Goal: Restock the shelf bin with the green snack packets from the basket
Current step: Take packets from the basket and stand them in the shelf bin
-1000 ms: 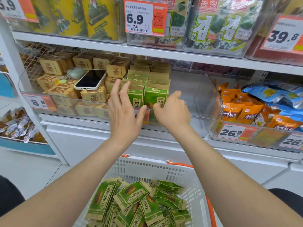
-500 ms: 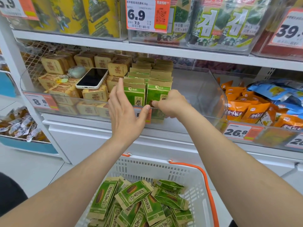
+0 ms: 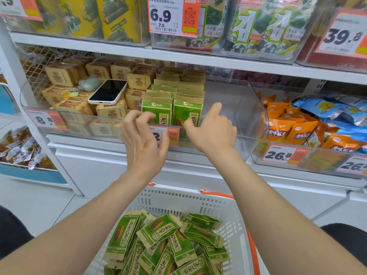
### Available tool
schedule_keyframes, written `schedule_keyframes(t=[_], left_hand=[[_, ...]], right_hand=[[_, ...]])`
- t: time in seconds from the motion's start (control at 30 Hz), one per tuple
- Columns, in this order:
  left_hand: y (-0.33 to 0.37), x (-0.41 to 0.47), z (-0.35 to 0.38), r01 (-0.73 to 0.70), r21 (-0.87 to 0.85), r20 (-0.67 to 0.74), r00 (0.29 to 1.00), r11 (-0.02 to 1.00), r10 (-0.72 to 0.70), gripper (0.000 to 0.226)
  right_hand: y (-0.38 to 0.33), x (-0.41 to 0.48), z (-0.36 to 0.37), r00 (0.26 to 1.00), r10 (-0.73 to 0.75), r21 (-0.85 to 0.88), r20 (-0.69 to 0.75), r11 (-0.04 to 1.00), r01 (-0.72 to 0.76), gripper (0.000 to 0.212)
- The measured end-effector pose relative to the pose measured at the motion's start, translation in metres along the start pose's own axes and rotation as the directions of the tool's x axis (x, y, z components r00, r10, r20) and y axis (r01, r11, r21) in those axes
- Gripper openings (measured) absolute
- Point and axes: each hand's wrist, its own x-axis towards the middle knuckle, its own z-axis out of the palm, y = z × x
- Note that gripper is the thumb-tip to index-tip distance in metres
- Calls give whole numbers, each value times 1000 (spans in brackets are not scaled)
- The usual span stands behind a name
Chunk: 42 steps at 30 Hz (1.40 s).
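Ok, L hand (image 3: pixel 145 143) & R hand (image 3: pixel 213 132) at shelf bin (image 3: pixel 240 116) front, fingers (image 3: pixel 137 117) loosely curled, empty. Green pkts (image 3: pixel 156 114) upright inside; more in white basket (image 3: pixel 178 197).

Shop: price tags (image 3: pixel 172 15) on stocked shelves (image 3: pixel 178 57), basket (image 3: pixel 190 201).

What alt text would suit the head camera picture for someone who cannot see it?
A person's left hand and right hand hover at the front of a clear bin where green packets stand in two rows. Below, a white basket holds a loose heap of more. A phone lies on tan packets to the left.
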Motion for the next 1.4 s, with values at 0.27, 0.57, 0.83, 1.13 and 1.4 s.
schedule_keyframes(t=[0.27,0.57,0.83,1.13,1.4], left_hand=[[-33,-43,-7,-143,-10,598,793,990,121,7],[-61,-111,-15,-293,198,979,97,935,-178,16],[-63,-183,-6,-263,129,951,-240,956,-195,50],[-49,-202,-5,-373,130,956,-197,919,-216,72],[-39,-166,-4,-91,371,849,-369,924,-377,104]], right_hand=[[11,-48,25,869,-434,32,-239,891,454,12],[27,-113,74,624,-440,-19,645,808,589,20],[50,-128,101,285,-191,-30,939,781,624,19],[56,-119,101,329,-176,-52,928,813,581,22],[67,-118,93,312,-91,-120,946,794,596,17]])
